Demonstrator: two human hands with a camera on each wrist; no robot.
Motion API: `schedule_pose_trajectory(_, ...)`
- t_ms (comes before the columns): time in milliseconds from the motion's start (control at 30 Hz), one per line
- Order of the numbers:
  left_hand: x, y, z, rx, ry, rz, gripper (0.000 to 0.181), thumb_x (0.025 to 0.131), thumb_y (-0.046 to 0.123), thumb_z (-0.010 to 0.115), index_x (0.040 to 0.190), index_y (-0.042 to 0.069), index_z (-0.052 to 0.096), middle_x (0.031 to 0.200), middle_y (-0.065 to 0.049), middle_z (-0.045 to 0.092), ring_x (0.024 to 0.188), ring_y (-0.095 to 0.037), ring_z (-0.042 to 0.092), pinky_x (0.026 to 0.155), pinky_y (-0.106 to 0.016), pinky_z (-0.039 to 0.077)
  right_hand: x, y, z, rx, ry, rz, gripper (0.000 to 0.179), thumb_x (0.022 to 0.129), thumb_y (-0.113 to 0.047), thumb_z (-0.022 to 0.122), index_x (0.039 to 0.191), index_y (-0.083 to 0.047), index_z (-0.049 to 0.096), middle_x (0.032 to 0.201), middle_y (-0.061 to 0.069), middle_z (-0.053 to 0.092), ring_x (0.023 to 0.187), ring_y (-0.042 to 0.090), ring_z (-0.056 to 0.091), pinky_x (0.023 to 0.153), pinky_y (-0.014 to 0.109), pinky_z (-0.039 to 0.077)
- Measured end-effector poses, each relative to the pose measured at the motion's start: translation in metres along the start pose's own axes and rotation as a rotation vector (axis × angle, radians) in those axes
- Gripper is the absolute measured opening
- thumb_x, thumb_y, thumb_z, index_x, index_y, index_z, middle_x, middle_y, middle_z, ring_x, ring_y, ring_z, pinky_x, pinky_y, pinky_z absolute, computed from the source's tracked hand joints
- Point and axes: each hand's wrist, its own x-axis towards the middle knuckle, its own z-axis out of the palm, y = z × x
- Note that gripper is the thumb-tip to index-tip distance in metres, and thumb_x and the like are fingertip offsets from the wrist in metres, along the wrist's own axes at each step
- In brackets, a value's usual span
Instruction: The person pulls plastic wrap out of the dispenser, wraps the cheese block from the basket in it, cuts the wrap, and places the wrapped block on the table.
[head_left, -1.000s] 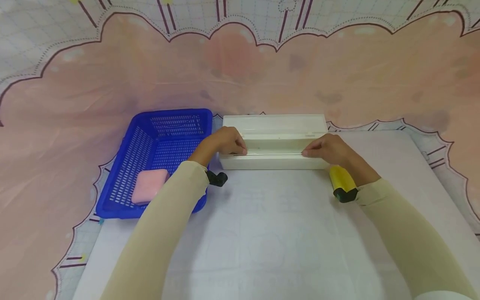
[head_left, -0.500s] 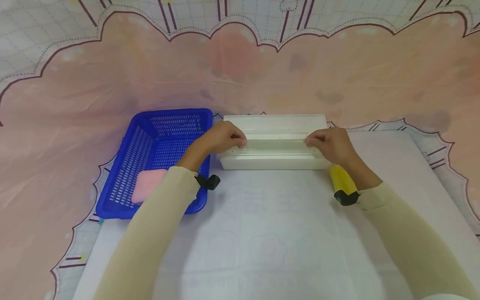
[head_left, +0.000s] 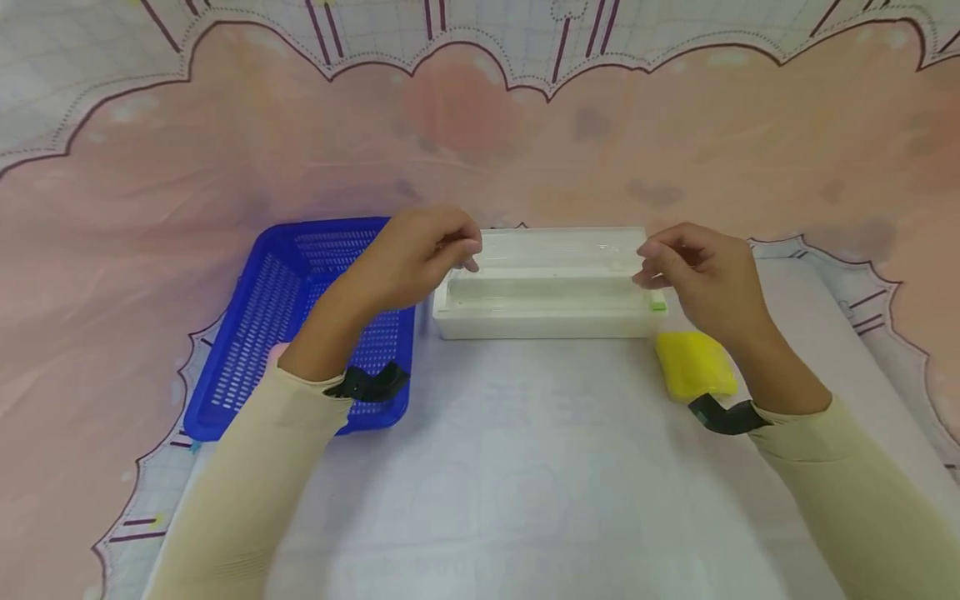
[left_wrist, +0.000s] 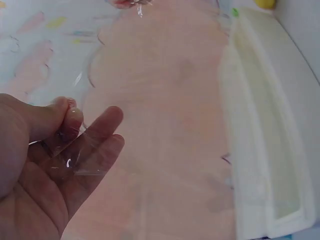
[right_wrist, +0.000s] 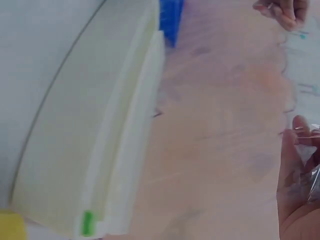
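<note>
Clear plastic wrap (left_wrist: 75, 162) stretches between my two raised hands; its glints show at the fingers in both wrist views, but most of it is too transparent to make out. My left hand (head_left: 408, 258) pinches one edge between thumb and index finger, the other fingers spread behind. Opposite, my right hand (head_left: 708, 283) pinches the other edge. Below and between them stands a long white dispenser box (head_left: 547, 325), its lid (head_left: 562, 248) tipped back and a hollow trough showing. A small green piece (head_left: 658, 305) sits on the box's right end.
Left of the box is a blue perforated basket (head_left: 198, 408); a pink block (head_left: 277, 352) in it is mostly hidden by my left sleeve. A soft-looking yellow block (head_left: 693, 367) lies on the white tabletop (head_left: 525, 467) near the box's right end. A patterned cloth hangs behind.
Both hands have risen from the box's front edge, drawing the plastic wrap up and toward me, and spread slightly apart. The green piece and more of the yellow block are now uncovered.
</note>
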Motion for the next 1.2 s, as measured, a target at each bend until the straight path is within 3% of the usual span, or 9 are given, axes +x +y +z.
schedule_pose_trajectory(233,-0.035,0.034,-0.012,0.097,0.198,0.280,0.004,0.099,0.005,0.064,0.096,0.005,0.066,0.087,-0.004,0.063,0.083,-0.015,0.058,0.074,-0.030,0.049,-0.017,-0.034,-0.009,0.116,0.064,-0.252,0.011,0.097,0.005,0.064,0.092,0.014,0.066,0.082,-0.004,0.069,0.072,0.006,0.069,0.074,0.015,0.058)
schedule_pose_trajectory(400,-0.054,0.062,-0.021,0.130,0.347,0.328,0.003,0.099,0.004,0.064,0.097,0.004,0.066,0.088,-0.006,0.062,0.085,-0.013,0.057,0.075,-0.023,0.047,-0.030,-0.059,-0.012,0.411,0.125,-0.459,0.021,0.093,0.002,0.070,0.086,0.021,0.063,0.080,0.006,0.068,0.074,0.012,0.069,0.075,0.016,0.057)
schedule_pose_trajectory(533,-0.077,0.078,-0.021,0.029,0.356,0.428,0.007,0.098,0.004,0.065,0.103,0.006,0.069,0.094,-0.002,0.064,0.088,-0.011,0.057,0.075,-0.021,0.045,-0.050,-0.068,-0.015,0.591,0.087,-0.575,0.023,0.089,0.002,0.075,0.083,0.020,0.064,0.078,0.018,0.070,0.073,0.021,0.067,0.071,0.019,0.057)
schedule_pose_trajectory(700,-0.116,0.081,0.002,-0.181,0.167,0.603,0.027,0.092,-0.006,0.066,0.115,0.010,0.068,0.101,0.004,0.063,0.092,-0.007,0.057,0.076,-0.018,0.046,-0.088,-0.056,-0.020,0.596,-0.182,-0.649,0.012,0.089,0.008,0.071,0.085,0.018,0.065,0.084,0.019,0.070,0.078,0.022,0.061,0.067,0.022,0.049)
schedule_pose_trajectory(833,-0.145,0.087,0.014,-0.226,-0.096,0.474,0.024,0.099,0.004,0.063,0.115,0.021,0.063,0.098,0.013,0.055,0.092,0.004,0.052,0.079,-0.009,0.045,-0.109,-0.051,-0.020,0.572,-0.457,-0.591,0.004,0.094,0.010,0.062,0.095,0.007,0.065,0.085,0.010,0.064,0.078,0.015,0.057,0.061,0.021,0.043)
schedule_pose_trajectory(933,-0.160,0.088,0.024,-0.280,-0.318,0.287,0.016,0.105,0.016,0.057,0.111,0.030,0.061,0.096,0.020,0.051,0.093,0.009,0.052,0.085,-0.008,0.046,-0.124,-0.042,-0.018,0.538,-0.602,-0.456,0.016,0.093,0.013,0.060,0.098,-0.002,0.065,0.085,0.006,0.062,0.078,0.013,0.057,0.059,0.021,0.046)
schedule_pose_trajectory(1000,-0.168,0.081,0.037,-0.328,-0.418,0.220,0.014,0.108,0.021,0.052,0.108,0.033,0.061,0.095,0.022,0.050,0.094,0.011,0.051,0.087,-0.010,0.048,-0.136,-0.030,-0.014,0.513,-0.683,-0.368,0.023,0.090,0.015,0.062,0.098,-0.007,0.065,0.088,0.004,0.062,0.080,0.012,0.058,0.061,0.021,0.049)
schedule_pose_trajectory(1067,-0.174,0.070,0.057,-0.383,-0.484,0.202,0.017,0.110,0.024,0.048,0.106,0.033,0.062,0.095,0.022,0.052,0.095,0.011,0.052,0.090,-0.012,0.048,-0.149,-0.014,-0.008,0.499,-0.751,-0.284,0.028,0.088,0.017,0.063,0.097,-0.010,0.066,0.091,0.003,0.062,0.083,0.011,0.059,0.064,0.022,0.052)
schedule_pose_trajectory(1200,-0.179,0.042,0.104,-0.404,-0.542,0.313,0.021,0.110,0.023,0.047,0.101,0.025,0.066,0.093,0.016,0.059,0.093,0.012,0.051,0.090,-0.009,0.046,-0.168,0.020,0.008,0.524,-0.884,-0.127,0.028,0.091,0.015,0.060,0.097,-0.011,0.065,0.092,0.005,0.060,0.082,0.011,0.061,0.066,0.024,0.057)
